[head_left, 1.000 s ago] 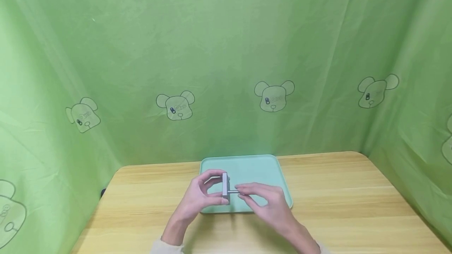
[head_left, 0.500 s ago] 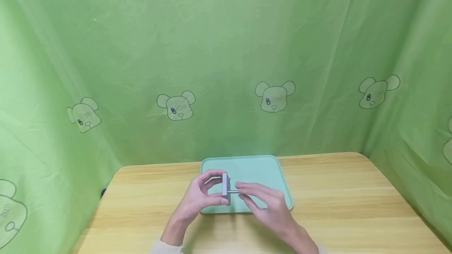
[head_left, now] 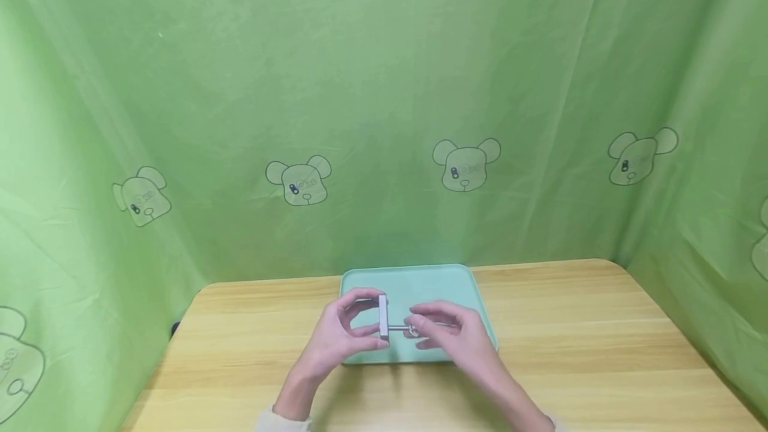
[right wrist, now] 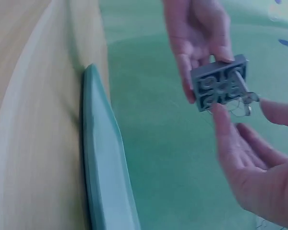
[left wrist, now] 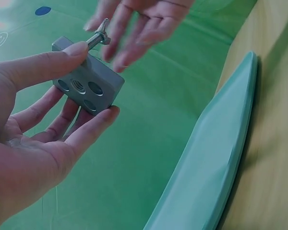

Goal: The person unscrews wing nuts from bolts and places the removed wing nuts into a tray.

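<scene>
My left hand (head_left: 336, 332) holds a thick grey block (left wrist: 89, 79) by its edges, between the thumb and the fingers. In the left wrist view several round holes, one threaded, show on the block's face. A metal wing screw (right wrist: 247, 93) stands out from the other face, its winged end pointing toward my right hand (head_left: 453, 329). Around that winged end my right fingers are spread and loosely bent. Both wrist views show them apart from the screw, with the thumb (right wrist: 278, 112) close to one wing. How deep the screw sits in the block is hidden.
A mint-green tray (head_left: 432, 285) lies below the hands on a light wooden table (head_left: 576, 332). Green cloth (head_left: 384, 85) printed with bear heads hangs behind the table and along both sides.
The right fingers, earlier together at the screw's end, have parted and shifted slightly, so the winged end now shows in the head view. The left hand and block have barely moved.
</scene>
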{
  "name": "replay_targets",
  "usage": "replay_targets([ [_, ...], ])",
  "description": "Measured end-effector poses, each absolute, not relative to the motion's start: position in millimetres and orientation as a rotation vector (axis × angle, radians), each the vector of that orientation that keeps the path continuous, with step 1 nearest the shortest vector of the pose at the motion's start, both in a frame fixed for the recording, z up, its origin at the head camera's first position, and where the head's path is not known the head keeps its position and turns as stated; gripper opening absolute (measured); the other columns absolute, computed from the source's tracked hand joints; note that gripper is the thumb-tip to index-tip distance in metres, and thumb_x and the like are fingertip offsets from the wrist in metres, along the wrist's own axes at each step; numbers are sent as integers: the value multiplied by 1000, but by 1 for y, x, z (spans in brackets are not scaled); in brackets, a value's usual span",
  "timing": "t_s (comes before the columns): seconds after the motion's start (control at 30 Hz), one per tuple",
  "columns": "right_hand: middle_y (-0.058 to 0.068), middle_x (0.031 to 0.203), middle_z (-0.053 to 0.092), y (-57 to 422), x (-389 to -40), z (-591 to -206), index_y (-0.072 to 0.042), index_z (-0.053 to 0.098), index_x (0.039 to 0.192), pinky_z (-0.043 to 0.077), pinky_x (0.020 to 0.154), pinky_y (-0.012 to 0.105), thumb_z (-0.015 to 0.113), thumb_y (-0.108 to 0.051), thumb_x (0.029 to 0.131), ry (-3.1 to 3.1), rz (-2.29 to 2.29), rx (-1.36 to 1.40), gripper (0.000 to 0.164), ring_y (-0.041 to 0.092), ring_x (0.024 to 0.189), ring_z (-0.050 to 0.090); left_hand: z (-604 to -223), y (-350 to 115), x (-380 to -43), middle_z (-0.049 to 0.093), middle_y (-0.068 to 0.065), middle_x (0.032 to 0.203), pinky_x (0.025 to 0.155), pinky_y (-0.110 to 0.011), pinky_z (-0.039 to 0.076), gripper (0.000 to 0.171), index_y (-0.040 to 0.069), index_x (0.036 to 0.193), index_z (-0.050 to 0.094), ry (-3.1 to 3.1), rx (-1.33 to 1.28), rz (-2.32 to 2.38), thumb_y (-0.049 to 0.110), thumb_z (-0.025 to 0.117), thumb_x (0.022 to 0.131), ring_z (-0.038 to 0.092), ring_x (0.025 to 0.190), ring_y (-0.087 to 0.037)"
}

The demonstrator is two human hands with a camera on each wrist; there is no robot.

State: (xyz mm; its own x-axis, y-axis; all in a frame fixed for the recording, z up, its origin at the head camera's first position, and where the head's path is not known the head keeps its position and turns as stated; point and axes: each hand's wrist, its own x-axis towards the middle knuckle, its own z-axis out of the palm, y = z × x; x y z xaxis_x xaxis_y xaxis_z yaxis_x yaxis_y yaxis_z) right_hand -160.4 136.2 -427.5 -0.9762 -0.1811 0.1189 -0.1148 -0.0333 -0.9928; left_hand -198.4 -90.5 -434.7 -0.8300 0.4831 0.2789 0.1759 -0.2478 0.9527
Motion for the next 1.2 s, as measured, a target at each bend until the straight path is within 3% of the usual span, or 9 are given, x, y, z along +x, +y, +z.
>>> replay_targets([
  [0.1,21,106,67,140,-163,-430,1,63,113,58,81,47,68,-24,88,1961,-2190,-222,35,36,94,66,-436,-90,-199,48,-17,130,98,-44,49,67,-3,127,50,1814,835,2168,-13,77,66,44,126,-36],
  [0.47,23,101,67,144,-165,-431,10,60,112,56,85,44,70,-19,85,1797,-2142,-178,41,35,96,66,-438,-88,-199,47,-18,131,98,-43,49,67,1,126,52,1876,821,2123,-14,76,65,45,125,-32],
  [0.67,22,101,68,143,-165,-433,9,61,112,57,84,44,72,-17,84,1819,-2141,-176,40,35,96,66,-438,-88,-199,45,-23,132,98,-44,49,67,1,126,52,1877,835,2119,-14,76,66,45,124,-33],
  [0.87,21,98,69,140,-163,-433,7,63,109,59,79,45,72,-17,84,1959,-2155,-274,35,34,92,67,-438,-90,-200,48,-18,131,97,-42,50,67,0,126,52,1891,826,2109,-9,79,66,46,124,-32],
  [1.2,11,95,71,132,-156,-429,-3,71,101,60,75,34,73,-12,82,2326,-2157,-535,22,25,84,70,-440,-93,-201,51,-15,130,95,-44,51,65,4,126,54,1801,782,2160,-5,80,67,46,124,-36],
])
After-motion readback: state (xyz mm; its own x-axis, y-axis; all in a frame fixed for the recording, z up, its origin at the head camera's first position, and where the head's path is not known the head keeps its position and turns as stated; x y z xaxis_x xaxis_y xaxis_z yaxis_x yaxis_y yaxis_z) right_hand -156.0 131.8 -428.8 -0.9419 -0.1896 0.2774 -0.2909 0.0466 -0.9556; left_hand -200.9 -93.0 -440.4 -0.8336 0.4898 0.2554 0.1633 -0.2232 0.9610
